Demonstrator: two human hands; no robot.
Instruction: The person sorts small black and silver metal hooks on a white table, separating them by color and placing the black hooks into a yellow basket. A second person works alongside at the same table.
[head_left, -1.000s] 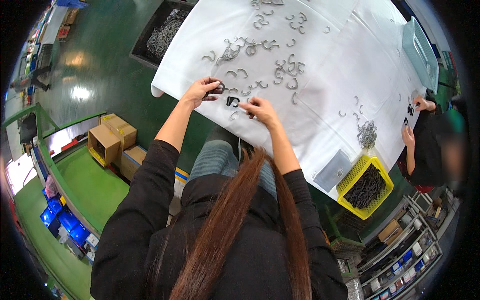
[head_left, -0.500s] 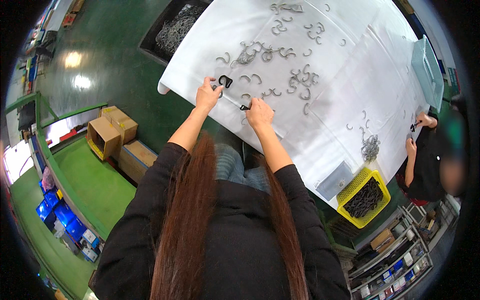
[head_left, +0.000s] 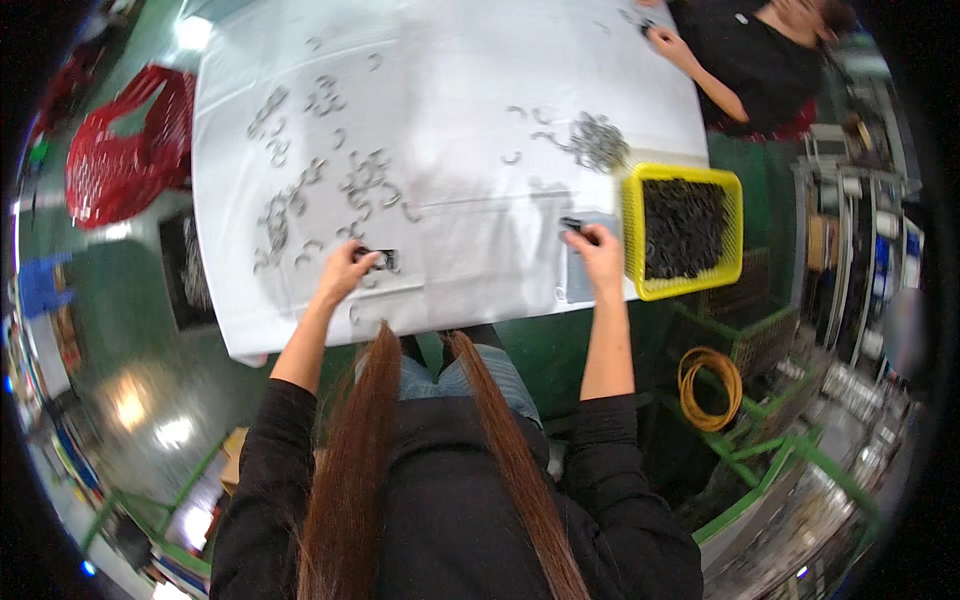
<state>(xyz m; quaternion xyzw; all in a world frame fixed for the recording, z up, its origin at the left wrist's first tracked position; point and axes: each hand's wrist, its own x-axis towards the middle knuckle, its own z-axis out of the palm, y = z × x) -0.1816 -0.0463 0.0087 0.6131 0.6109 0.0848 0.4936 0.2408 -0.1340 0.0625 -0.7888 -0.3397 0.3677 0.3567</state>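
Observation:
My left hand [head_left: 343,272] pinches a black hook-shaped piece [head_left: 385,259] above the near edge of the white-covered table [head_left: 460,270]. Bent grey metal pieces [head_left: 365,180] lie scattered just beyond it. Farther right, my right hand [head_left: 602,262] is closed on a small dark piece [head_left: 572,224], blurred by motion. That hand is over a flat grey-blue sheet or lid [head_left: 578,280]. Close on its right stands a yellow basket [head_left: 634,235] filled with black pieces [head_left: 685,225].
A heap of grey metal pieces [head_left: 598,142] lies behind the lid. At the far right a co-worker's hand [head_left: 672,45] holds something dark. A red chair [head_left: 130,150] and a dark bin [head_left: 185,265] stand left of the table. A coiled orange hose [head_left: 710,390] hangs at right.
The view has turned right. My right hand has moved away from the left one to beside the yellow basket, still with a dark piece. My left hand keeps the black hook-shaped piece.

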